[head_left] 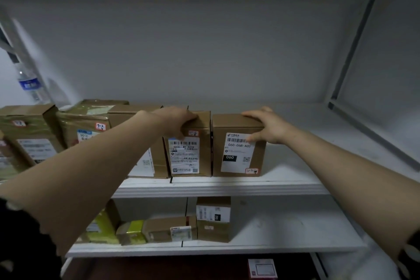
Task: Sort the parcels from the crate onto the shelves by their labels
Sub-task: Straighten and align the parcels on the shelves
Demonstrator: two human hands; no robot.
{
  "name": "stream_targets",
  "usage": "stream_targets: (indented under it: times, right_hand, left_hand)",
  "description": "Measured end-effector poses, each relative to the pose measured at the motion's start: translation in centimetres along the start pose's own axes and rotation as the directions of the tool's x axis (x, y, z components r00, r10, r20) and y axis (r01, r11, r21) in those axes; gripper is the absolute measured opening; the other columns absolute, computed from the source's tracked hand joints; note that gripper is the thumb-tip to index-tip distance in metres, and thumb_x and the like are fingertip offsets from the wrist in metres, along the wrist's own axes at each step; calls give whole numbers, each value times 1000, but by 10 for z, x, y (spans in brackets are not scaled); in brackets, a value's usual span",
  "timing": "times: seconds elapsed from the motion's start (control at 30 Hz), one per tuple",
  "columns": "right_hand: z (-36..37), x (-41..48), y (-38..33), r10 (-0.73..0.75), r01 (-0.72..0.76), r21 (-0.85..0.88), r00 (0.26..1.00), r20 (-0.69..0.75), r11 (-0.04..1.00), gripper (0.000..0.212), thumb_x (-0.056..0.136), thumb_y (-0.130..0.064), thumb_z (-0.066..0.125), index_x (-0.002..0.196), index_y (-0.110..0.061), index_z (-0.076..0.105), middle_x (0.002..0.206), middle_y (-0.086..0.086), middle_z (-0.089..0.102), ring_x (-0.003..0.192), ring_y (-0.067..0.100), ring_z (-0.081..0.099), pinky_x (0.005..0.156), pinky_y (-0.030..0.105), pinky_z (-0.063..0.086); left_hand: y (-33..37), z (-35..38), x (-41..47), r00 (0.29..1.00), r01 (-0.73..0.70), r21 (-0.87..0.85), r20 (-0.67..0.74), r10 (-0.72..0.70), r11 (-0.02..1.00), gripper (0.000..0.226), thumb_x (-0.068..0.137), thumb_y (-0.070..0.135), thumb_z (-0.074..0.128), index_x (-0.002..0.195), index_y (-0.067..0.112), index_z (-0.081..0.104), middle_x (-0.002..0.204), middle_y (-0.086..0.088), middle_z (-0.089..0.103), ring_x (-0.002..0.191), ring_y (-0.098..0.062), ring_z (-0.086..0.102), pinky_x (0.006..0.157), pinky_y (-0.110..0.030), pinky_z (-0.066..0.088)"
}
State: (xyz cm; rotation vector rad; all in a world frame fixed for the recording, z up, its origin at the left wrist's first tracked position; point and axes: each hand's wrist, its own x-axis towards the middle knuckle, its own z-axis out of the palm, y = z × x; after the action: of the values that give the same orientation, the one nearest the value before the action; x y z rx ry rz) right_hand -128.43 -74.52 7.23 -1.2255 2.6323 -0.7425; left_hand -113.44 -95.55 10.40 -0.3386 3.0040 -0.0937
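Two brown cardboard parcels on the white metal shelf (216, 188), the 501E parcel (191, 159) clamped by left hand (175, 118) fingers, the 060 parcel (238, 161) by right hand (267, 126) fingers; near the lip, a tug may topple either.

Clear plastic bottle (29, 84), blue label, far left edge; grey wall (204, 52) behind.

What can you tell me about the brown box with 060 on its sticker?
The box is plain brown cardboard, closed, standing upright at the right end of a row on the white shelf. A white label on its front shows a barcode, 060-06B-A05 and a black 060 patch; a small red-edged sticker sits below. The right hand holds its top right corner, fingers on top, thumb on the label. The next box stands close beside its left side.
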Motion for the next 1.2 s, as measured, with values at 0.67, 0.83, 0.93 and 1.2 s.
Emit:
stream_targets:
  times: [0.67, 0.83, 0.93, 1.2]
  right_hand:
    - [-20, -31, -28, 20, -19, 8, 894, -448, 1000, 65, 83, -32, 68, 140, -17, 40, 141, 7, 39, 126, 22, 45, 103, 35, 40]
    - [-57, -50, -59, -130, 169, -30, 618, -775, 985, 23, 85, -18, 61, 107, -15, 65, 95, -4, 59, 81, 11, 56, 74, 39, 52]
    - [-78, -56, -73, -181, 222, -68, 537, -824, 973, 18, 86, -16, 59, 102, -15, 65, 92, -3, 61, 79, 11, 57, 69, 35, 51]
    - [-146, -68, -85, -118, 261, -5, 419, -900, 965, 18, 88, -15, 58, 106, -13, 63, 98, -3, 57, 84, 11, 56, 73, 31, 48]
  left_hand:
    - [31, -47, -36, 900, -145, 91, -402, 170, 985, 49, 91, 38, 53, 137, 21, 48, 141, 1, 47, 126, -19, 46, 98, -32, 42]
    - [53, -93, -58, 670, -243, 194, -674, 310, 950, 36, 90, 35, 54, 120, 16, 64, 120, -2, 62, 113, -21, 55, 87, -33, 47]
    - [63, -123, -62, 562, -228, 247, -757, 334, 942, 36, 90, 31, 56, 119, 13, 64, 117, -5, 62, 108, -24, 56, 86, -33, 46]
    - [99, -183, -52, 496, -185, 271, -804, 328, 945, 43, 89, 33, 54, 127, 16, 59, 125, -3, 57, 120, -26, 47, 99, -37, 38]
